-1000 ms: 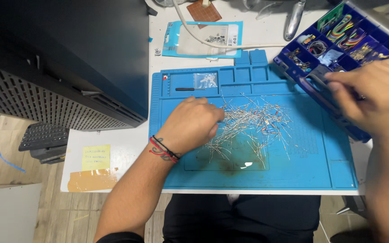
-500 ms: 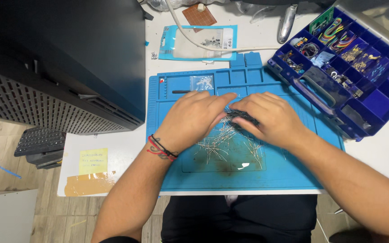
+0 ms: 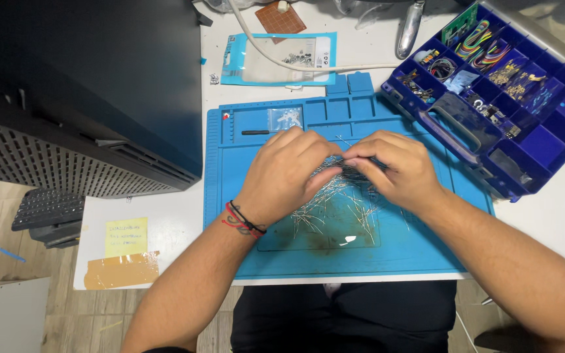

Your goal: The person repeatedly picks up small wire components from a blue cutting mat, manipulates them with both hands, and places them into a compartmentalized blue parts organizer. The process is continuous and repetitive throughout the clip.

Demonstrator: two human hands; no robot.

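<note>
A heap of thin wire-legged electronic components [image 3: 338, 206] lies on a blue work mat [image 3: 282, 252]. My left hand [image 3: 286, 173] rests on the heap's left side, fingers curled, thumb and fingertips pinching at the wires; a red and black bracelet circles its wrist. My right hand [image 3: 397, 170] sits just to the right, fingertips meeting the left hand's over the pile, pinching a small dark component. What exactly each fingertip grips is partly hidden.
A dark blue compartment box [image 3: 492, 85] of small parts stands open at the right. A blister pack [image 3: 279, 59] and white cable [image 3: 308, 65] lie behind the mat. A black computer case [image 3: 86, 98] stands at left, with yellow notes [image 3: 125, 238] on the white table.
My right hand came from the compartment box to the pile a second ago; since then both hands stay together over the components, shifting only slightly.
</note>
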